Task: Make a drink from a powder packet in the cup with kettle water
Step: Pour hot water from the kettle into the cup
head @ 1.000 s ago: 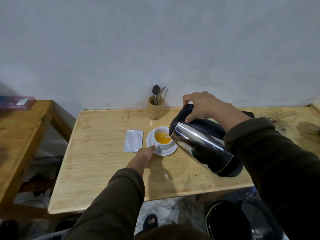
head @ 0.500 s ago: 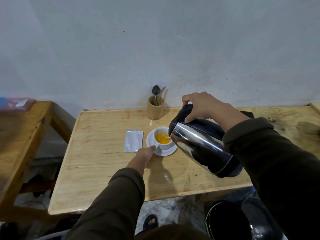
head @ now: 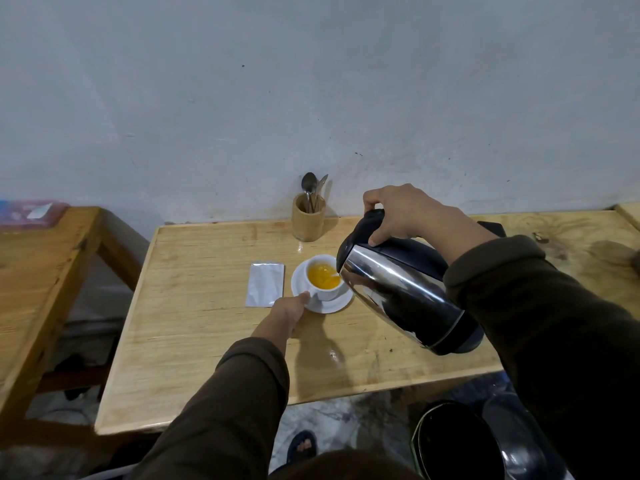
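A white cup (head: 327,292) stands on a white saucer (head: 325,306) in the middle of the wooden table (head: 194,341), holding orange liquid. My right hand (head: 401,213) grips the black handle of a steel kettle (head: 401,292), which is tilted with its spout over the cup's right rim. My left hand (head: 289,311) touches the saucer's near-left edge and the cup's handle. A silver powder packet (head: 265,284) lies flat just left of the saucer.
A wooden holder (head: 308,218) with spoons stands at the table's back edge against the wall. A black kettle base (head: 491,228) shows behind my right arm. Another wooden table (head: 38,271) is at the left. A dark bin (head: 457,441) sits on the floor.
The kettle stays tilted over the cup with little movement. The orange liquid in the cup looks slightly higher. My left hand has not moved.
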`<state>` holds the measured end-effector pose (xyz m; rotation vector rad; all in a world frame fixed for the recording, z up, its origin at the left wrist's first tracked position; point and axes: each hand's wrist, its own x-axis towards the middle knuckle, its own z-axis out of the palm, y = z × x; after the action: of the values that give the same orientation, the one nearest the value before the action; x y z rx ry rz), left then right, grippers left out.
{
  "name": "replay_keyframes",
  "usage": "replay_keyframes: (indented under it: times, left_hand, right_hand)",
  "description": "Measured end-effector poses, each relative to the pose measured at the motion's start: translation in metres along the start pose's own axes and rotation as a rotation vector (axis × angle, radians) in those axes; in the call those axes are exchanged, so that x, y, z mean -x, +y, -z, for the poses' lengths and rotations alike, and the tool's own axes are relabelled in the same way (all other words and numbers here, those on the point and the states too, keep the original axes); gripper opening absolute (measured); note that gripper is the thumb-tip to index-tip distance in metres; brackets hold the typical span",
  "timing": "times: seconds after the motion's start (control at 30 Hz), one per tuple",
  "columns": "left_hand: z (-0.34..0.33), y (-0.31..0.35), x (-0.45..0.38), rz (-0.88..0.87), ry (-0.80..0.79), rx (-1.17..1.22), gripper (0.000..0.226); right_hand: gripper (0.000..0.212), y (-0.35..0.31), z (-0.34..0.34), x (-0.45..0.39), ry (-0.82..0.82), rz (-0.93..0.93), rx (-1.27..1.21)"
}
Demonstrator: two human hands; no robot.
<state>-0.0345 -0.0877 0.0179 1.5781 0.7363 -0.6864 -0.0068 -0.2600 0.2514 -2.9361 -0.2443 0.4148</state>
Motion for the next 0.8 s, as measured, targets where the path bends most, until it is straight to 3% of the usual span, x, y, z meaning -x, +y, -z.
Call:
replay_keyframes:
  times: [0.2,0.5,0.7,0.8]
  left_hand:
    - [-0.001,0.000,-0.001,-0.016,-0.002,-0.024,0.063]
    - [-0.018,-0.006,0.006,-0.057,0.077,-0.043,0.066]
    - [-0.051,-0.012,0.015,-0.065,0.152,-0.079,0.071]
    - [-0.072,-0.017,0.024,-0.089,0.157,-0.198,0.061]
  right_hand:
    - [0.038,0.008,-0.003,0.005,0.015,-0.015,-0.045]
    - [0.034,0.049,-0.021,0.030,0.134,-0.024,-0.313]
    - [0.037,0.084,-0.034,0.057,0.334,-0.053,-0.463]
    - [0.037,0.101,-0.042,0.073,0.476,-0.090,-0.568]
